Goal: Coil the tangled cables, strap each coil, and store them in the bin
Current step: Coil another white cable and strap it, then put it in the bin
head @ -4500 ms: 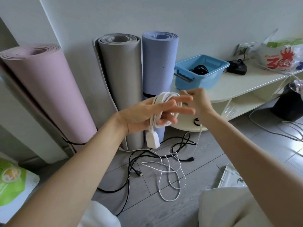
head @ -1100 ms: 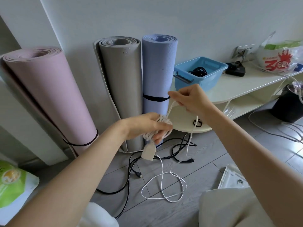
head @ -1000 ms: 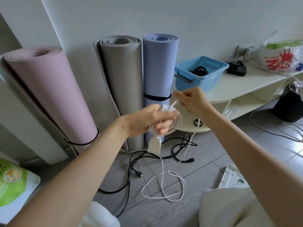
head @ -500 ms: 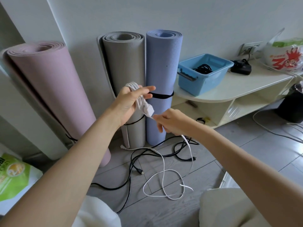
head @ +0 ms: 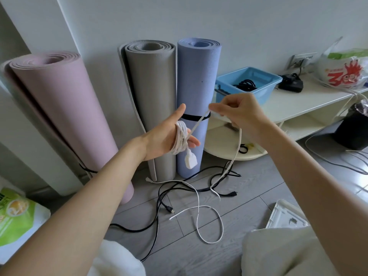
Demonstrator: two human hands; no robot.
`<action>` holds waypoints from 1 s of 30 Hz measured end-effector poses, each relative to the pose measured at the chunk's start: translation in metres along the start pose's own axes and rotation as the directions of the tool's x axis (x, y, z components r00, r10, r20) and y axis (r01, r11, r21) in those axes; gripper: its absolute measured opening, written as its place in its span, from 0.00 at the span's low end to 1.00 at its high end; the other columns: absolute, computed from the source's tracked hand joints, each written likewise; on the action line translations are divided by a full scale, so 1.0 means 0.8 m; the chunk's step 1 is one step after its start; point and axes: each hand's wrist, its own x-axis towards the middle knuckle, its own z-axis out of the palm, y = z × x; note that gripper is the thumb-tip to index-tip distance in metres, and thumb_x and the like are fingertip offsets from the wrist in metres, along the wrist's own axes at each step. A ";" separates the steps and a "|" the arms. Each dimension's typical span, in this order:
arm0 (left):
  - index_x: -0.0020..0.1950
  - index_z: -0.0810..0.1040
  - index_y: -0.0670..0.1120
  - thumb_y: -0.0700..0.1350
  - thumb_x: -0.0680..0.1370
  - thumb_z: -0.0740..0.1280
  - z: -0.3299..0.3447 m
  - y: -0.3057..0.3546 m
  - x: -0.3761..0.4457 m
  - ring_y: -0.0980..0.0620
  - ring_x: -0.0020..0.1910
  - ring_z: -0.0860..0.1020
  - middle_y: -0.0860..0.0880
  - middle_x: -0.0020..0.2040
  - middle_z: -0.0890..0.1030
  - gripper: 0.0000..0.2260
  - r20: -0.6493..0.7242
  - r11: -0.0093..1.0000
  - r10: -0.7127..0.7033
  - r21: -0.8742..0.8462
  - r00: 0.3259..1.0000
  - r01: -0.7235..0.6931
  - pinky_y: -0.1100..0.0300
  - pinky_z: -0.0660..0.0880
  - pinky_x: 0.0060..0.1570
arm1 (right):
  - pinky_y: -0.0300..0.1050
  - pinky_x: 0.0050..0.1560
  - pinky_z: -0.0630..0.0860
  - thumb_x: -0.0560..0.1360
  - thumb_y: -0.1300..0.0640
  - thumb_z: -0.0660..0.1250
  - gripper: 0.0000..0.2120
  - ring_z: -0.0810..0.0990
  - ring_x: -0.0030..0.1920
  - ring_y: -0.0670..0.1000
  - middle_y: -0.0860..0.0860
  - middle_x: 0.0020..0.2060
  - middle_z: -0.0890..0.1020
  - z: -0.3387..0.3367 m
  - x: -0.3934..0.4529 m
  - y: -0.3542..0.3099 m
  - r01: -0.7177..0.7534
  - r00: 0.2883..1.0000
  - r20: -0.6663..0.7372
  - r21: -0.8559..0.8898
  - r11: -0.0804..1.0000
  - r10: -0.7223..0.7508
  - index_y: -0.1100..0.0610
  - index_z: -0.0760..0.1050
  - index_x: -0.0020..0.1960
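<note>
- Mats first: the pink mat [head: 59, 108], grey mat [head: 153, 100] and blue mat [head: 197, 92] stand rolled against the wall, out of your way, each cinched by a dark band.
- Your left hand [head: 169, 134] is the spool: palm up, thumb raised, fingers held out straight so the white cable [head: 180, 139] wraps around them in several turns. That flat, released spread gives even loops, and the white plug [head: 190, 161] hangs below the fingers as the anchored end.
- From the wraps a taut strand rises to your right hand [head: 239, 114], which pinches the cable between curled fingertips, held high and apart to keep tension and guide the next turn.
- Below that hand the slack drops to the floor [head: 258, 196] and loops loosely there, crossing the black cables [head: 159, 198] lying tangled near the mats. My read: a good length is left to wind, and the crossing could snag as you pull.
- Further right, the blue bin [head: 264, 92] sits on the table [head: 294, 104] with a dark coil already inside, close enough to drop this one in once strapped. I see no strap in either hand.
</note>
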 end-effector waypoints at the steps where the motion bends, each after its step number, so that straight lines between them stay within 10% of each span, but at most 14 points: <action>1: 0.48 0.72 0.41 0.70 0.66 0.51 0.003 0.002 -0.002 0.50 0.39 0.77 0.44 0.39 0.83 0.33 0.065 1.000 0.010 -0.015 0.998 -0.009 0.56 0.70 0.49 | 0.36 0.26 0.56 0.70 0.54 0.73 0.17 0.58 0.22 0.43 0.48 0.22 0.64 -0.003 0.002 0.005 -0.008 0.999 -0.037 0.016 1.000 0.009 0.62 0.72 0.30; 10: 0.45 0.80 0.41 0.72 0.69 0.50 0.017 0.023 -0.010 0.56 0.24 0.68 0.52 0.22 0.70 0.36 0.458 0.941 0.292 -0.292 0.839 -0.168 0.63 0.74 0.41 | 0.42 0.29 0.54 0.70 0.46 0.71 0.21 0.56 0.27 0.47 0.51 0.26 0.60 0.013 -0.004 0.017 -0.098 0.995 0.002 0.149 0.984 0.099 0.59 0.67 0.30; 14: 0.51 0.79 0.36 0.72 0.67 0.61 0.014 0.024 -0.007 0.56 0.26 0.73 0.51 0.26 0.74 0.39 0.542 0.853 0.396 -0.515 0.742 -0.079 0.61 0.73 0.44 | 0.37 0.26 0.59 0.75 0.63 0.63 0.12 0.60 0.27 0.46 0.52 0.27 0.65 0.050 -0.006 0.027 -0.190 0.975 0.120 0.014 0.982 0.187 0.61 0.70 0.33; 22: 0.45 0.68 0.43 0.69 0.73 0.54 0.013 0.031 0.000 0.51 0.32 0.70 0.47 0.34 0.70 0.27 -0.147 0.559 0.388 -0.747 0.910 -0.359 0.59 0.67 0.51 | 0.30 0.19 0.58 0.80 0.54 0.56 0.23 0.62 0.18 0.43 0.47 0.21 0.67 0.085 -0.034 0.027 -0.128 0.939 0.280 -0.255 0.959 0.200 0.57 0.63 0.26; 30: 0.36 0.64 0.45 0.65 0.71 0.61 -0.015 0.009 0.026 0.51 0.28 0.67 0.44 0.29 0.67 0.24 -0.516 0.882 0.226 -0.251 0.826 -0.398 0.60 0.66 0.35 | 0.42 0.29 0.59 0.78 0.51 0.58 0.21 0.58 0.23 0.48 0.53 0.25 0.64 0.070 -0.033 0.007 0.064 0.954 0.295 -0.393 0.917 0.060 0.61 0.65 0.30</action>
